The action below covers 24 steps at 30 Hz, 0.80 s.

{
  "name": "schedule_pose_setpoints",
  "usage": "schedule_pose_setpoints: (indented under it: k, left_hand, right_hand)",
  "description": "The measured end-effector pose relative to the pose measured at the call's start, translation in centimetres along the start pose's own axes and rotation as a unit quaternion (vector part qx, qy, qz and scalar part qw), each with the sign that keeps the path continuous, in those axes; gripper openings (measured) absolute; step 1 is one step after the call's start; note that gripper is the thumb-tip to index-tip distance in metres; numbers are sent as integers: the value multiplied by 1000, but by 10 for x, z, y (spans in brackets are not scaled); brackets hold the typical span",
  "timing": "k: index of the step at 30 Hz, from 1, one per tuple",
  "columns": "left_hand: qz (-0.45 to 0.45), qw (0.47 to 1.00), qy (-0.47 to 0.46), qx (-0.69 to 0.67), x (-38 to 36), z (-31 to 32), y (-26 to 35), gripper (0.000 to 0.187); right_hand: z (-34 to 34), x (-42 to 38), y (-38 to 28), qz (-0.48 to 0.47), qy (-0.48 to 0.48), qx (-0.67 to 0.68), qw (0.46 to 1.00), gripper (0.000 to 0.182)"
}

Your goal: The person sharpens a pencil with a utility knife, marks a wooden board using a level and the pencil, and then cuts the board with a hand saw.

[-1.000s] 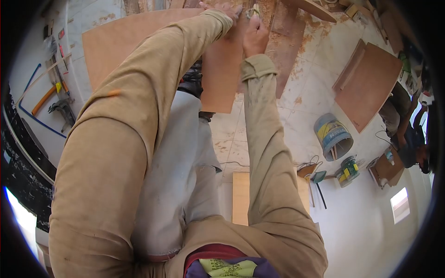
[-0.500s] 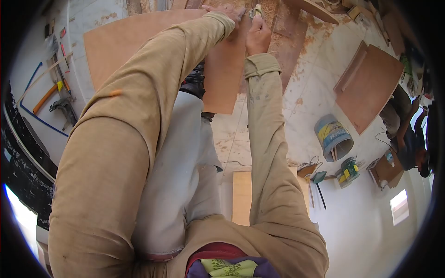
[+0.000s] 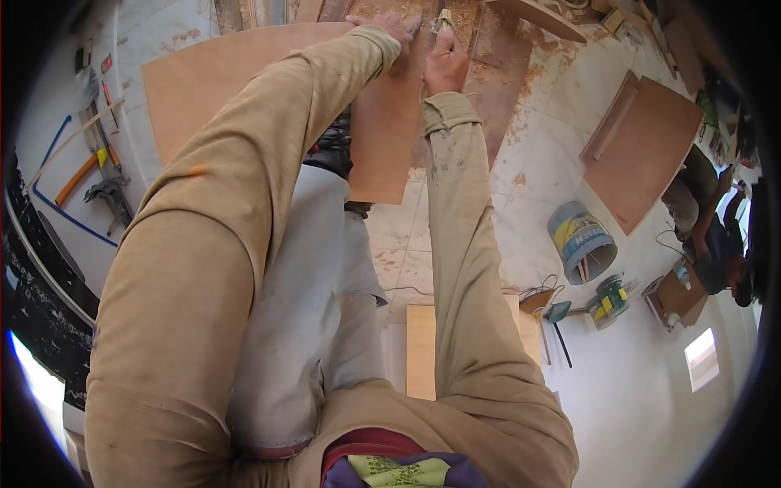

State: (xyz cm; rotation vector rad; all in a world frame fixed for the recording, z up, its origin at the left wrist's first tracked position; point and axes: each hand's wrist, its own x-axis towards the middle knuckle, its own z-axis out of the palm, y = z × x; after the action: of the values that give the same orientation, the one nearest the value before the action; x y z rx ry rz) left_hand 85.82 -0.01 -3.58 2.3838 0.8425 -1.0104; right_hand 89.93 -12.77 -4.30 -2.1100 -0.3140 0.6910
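My left hand [image 3: 394, 29] lies with its fingers stretched out on the upper edge of a reddish-brown plywood panel [image 3: 244, 73], which has a curved far edge. Beside it, my right hand [image 3: 447, 69] is closed round a small tool [image 3: 443, 18] with a pale yellow part. The tool's working end is too small and partly hidden to tell its kind. It points away from me, just right of the panel's edge, over a brown board [image 3: 502, 50] strewn with wood shavings. My shoe [image 3: 332, 146] shows against the panel.
On the left floor lie a hammer [image 3: 110, 195], an orange-handled tool [image 3: 77, 177] and a blue bar [image 3: 73, 213]. At right are a brown panel [image 3: 643, 150], a blue bucket [image 3: 579, 232] and a green can [image 3: 612, 297]. Another person [image 3: 716, 244] is at the far right.
My right hand and the tool have shifted slightly away from me and to the left. My left hand stays on the panel, and the whole view has slid slightly.
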Motion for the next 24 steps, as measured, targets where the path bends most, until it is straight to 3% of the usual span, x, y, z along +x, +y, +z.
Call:
schedule_pose_setpoints:
  k: [3, 6, 8, 9, 11, 15, 18, 19, 20, 21, 23, 24]
  left_hand:
    - [2, 1000, -20, 18, -9, 1, 0, 88]
    - [0, 999, -21, 40, -11, -10, 5, 87]
    - [24, 999, -42, 21, -14, -12, -2, 87]
    - [19, 999, -37, 26, -7, -8, -6, 88]
    - [18, 999, -31, 36, 4, 3, -4, 90]
    - [-10, 999, 5, 32, 8, 16, -3, 91]
    - [-10, 999, -14, 43, 8, 10, 1, 89]
    - [-1, 999, -17, 35, 8, 7, -2, 87]
    - [8, 999, -22, 25, 7, 6, -4, 84]
    - [9, 999, -36, 31, 0, 1, -1, 82]
    - [8, 997, -59, 45, -13, -16, 4, 76]
    - [16, 998, -47, 29, -6, -15, 1, 75]
  right_hand:
    - [-19, -45, -3, -32, 15, -19, 999, 40]
    - [-77, -177, -28, 62, -36, -1, 997, 42]
    - [-98, -226, -38, 122, -37, 13, 992, 42]
    - [-97, -233, -37, 108, -24, 16, 994, 42]
    - [-88, -216, -30, 68, -5, 8, 998, 41]
    - [-3, -10, 5, -44, 33, -5, 998, 42]
    - [-1, -11, -4, -58, 45, -34, 997, 42]
    - [-16, -48, -3, 4, 23, -10, 1000, 42]
    - [-35, -94, -6, -8, 24, 10, 1000, 40]
    - [-59, -144, -8, 63, -28, 6, 998, 39]
    - [-95, -226, -33, 106, -28, 36, 993, 41]
    - [-91, -223, -34, 80, -9, 42, 996, 41]
